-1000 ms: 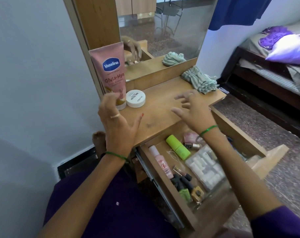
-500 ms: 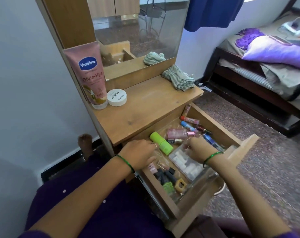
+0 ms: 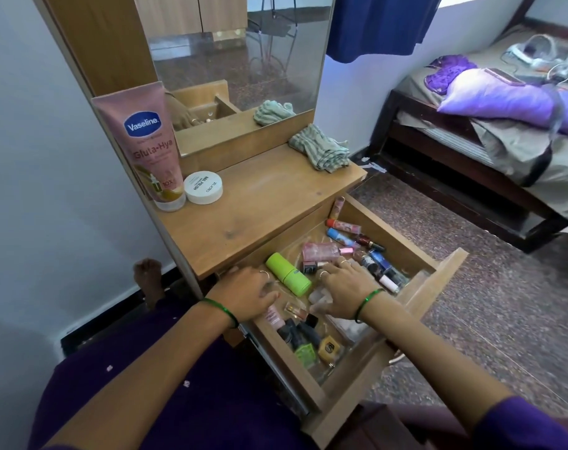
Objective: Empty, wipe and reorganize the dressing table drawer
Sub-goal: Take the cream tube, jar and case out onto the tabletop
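Note:
The dressing table drawer [image 3: 393, 233] is pulled out and holds several cosmetics: a lime green tube [image 3: 287, 278], a pink perfume bottle [image 3: 320, 251], lip balms, nail polishes and a clear plastic box [image 3: 345, 327]. My left hand [image 3: 248, 297] reaches into the drawer's near left side, its fingers curled down and hidden, beside a pink tube [image 3: 274, 316]. My right hand [image 3: 344, 289] lies spread on the clear box, fingertips touching small bottles. A striped cloth [image 3: 321, 151] sits crumpled on the tabletop [image 3: 260, 206] at the back right.
A tall pink Vaseline tube [image 3: 146, 141] and a white nail polish remover jar [image 3: 203, 188] stand at the tabletop's back left, under the mirror [image 3: 237, 60]. A bed [image 3: 471, 147] with purple pillows stands to the right across speckled floor. A grey wall is on the left.
Both hands dropped from above the tabletop into the drawer. In the last half second they shifted slightly further in, and the view swung right.

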Motion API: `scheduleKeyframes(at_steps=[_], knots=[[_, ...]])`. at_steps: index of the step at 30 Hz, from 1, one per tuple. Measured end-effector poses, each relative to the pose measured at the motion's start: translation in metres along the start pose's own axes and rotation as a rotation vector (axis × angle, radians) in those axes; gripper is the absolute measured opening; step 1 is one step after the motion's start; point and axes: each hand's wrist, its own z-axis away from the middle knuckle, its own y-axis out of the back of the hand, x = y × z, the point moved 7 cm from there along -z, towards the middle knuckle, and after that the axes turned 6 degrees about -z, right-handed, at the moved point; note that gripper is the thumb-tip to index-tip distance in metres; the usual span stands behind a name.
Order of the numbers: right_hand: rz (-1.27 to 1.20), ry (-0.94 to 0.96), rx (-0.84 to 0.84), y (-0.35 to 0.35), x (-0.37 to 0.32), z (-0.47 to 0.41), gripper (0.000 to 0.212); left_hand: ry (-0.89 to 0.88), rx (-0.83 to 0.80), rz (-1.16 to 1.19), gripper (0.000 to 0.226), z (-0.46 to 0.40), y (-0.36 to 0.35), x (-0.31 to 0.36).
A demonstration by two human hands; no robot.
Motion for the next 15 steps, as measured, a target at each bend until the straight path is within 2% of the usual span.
scheduleKeyframes(at_steps=[6, 8, 12, 15], knots=[[0.015, 0.072, -0.151, 0.012, 0.008, -0.004, 0.065, 0.005, -0.015, -0.034, 0.031, -0.003, -0.002, -0.001], [0.018, 0.112, -0.203, 0.021, 0.010, -0.005, 0.056, 0.011, -0.021, -0.035, 0.031, -0.002, -0.002, -0.001], [0.013, 0.153, -0.200, 0.032, 0.014, -0.007, 0.036, 0.015, -0.019, -0.017, 0.029, -0.002, -0.003, -0.001], [-0.113, 0.152, -0.211, 0.040, 0.018, -0.004, 0.033, 0.018, -0.013, -0.024, 0.029, -0.003, -0.003, -0.001]])
